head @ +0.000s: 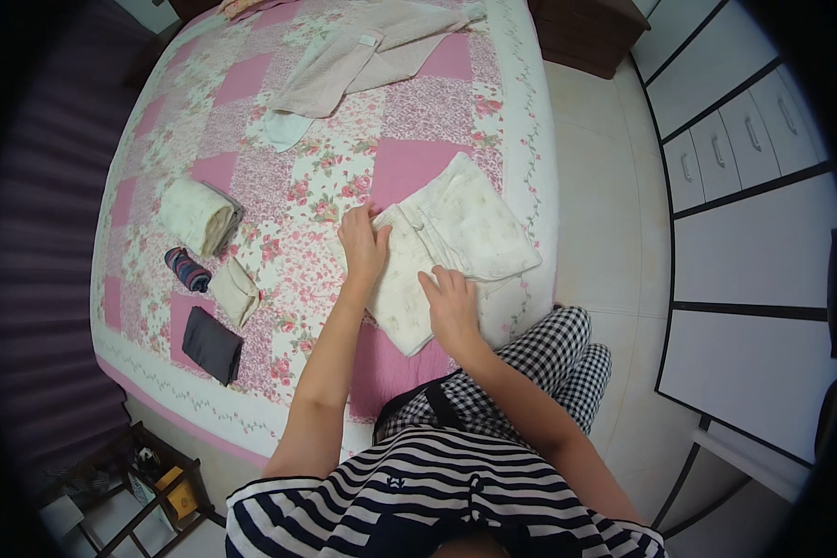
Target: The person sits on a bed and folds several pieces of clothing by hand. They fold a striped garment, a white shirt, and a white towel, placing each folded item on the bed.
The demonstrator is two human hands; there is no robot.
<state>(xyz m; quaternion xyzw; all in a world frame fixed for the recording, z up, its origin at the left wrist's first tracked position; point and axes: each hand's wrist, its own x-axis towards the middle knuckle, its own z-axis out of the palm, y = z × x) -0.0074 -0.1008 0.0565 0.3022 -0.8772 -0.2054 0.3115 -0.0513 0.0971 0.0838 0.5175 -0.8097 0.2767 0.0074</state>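
A cream cotton cloth [485,227] with a faint print lies partly folded on the floral patchwork bedspread [418,164], in front of my body. My left hand [363,240] rests at the cloth's left edge, its fingers apart. On the near part of the cloth lies my right hand [453,307], fingers slightly curled and pointing away from me. Whether either hand pinches any fabric cannot be told. A seam or overlapping fold of the cloth runs between the two hands.
Left on the bed are a rolled cream cloth [199,216], a striped roll [187,269], a folded beige cloth [235,293] and a folded dark cloth [212,345]. A pale pink blanket [335,66] lies at the far side. White cabinets [746,244] stand right.
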